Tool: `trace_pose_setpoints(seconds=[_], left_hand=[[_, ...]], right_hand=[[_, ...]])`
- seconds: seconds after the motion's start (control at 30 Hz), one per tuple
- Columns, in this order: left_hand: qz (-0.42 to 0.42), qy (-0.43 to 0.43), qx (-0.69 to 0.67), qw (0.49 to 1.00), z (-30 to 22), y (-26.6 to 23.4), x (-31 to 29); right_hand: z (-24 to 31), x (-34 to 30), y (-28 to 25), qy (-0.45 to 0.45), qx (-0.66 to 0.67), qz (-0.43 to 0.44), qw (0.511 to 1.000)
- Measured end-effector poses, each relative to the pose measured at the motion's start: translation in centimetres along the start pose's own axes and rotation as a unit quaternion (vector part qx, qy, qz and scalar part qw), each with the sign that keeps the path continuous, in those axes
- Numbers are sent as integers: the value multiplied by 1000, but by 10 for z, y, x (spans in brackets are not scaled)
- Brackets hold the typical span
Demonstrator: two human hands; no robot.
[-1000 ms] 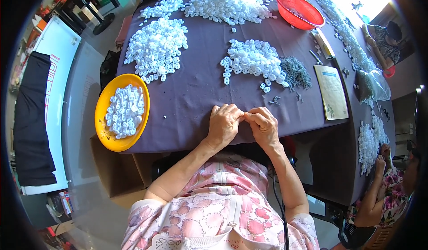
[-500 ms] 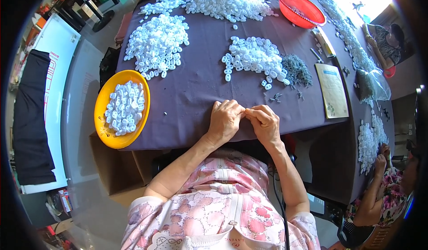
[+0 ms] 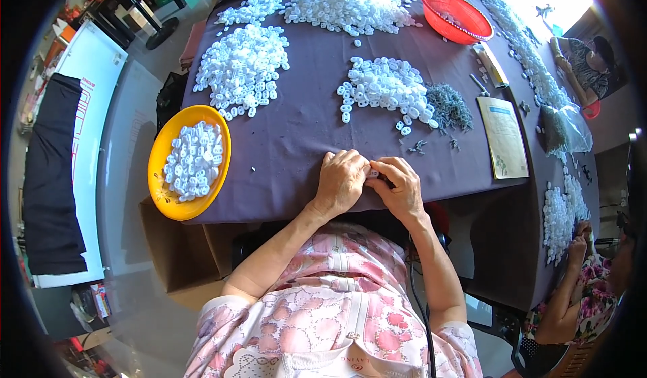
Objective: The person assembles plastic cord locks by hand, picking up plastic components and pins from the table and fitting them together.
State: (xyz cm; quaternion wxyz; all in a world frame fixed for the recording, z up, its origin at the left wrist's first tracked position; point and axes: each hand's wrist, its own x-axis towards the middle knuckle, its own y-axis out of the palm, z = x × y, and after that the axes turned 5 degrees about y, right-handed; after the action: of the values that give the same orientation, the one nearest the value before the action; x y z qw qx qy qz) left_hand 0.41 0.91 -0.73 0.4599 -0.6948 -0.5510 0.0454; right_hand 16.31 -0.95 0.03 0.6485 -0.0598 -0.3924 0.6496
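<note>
Left hand (image 3: 342, 182), right hand (image 3: 400, 188), white piece (image 3: 373, 174) between

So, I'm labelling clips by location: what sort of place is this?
Probably a small handwork workshop: heaps of white pieces on a cloth-covered table, a yellow bowl holding more, and another person beside a similar heap.

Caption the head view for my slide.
Left hand and right hand meet around a small white piece, with a yellow oval-looking bowl leftward.
</note>
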Motion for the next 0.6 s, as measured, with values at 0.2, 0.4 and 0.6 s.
trace_pose_setpoints(seconds=[0.2,0.4,0.6], left_hand=[[-13,17,-4,1000,-3,0,-2],[-34,8,-72,997,-3,-17,-4],[-177,-81,-31,980,16,-102,-6]], right_hand=[[-6,-4,3,-26,6,-21,999],[6,-3,-8,48,76,11,996],[-23,10,-36,113,-80,-94,986]])
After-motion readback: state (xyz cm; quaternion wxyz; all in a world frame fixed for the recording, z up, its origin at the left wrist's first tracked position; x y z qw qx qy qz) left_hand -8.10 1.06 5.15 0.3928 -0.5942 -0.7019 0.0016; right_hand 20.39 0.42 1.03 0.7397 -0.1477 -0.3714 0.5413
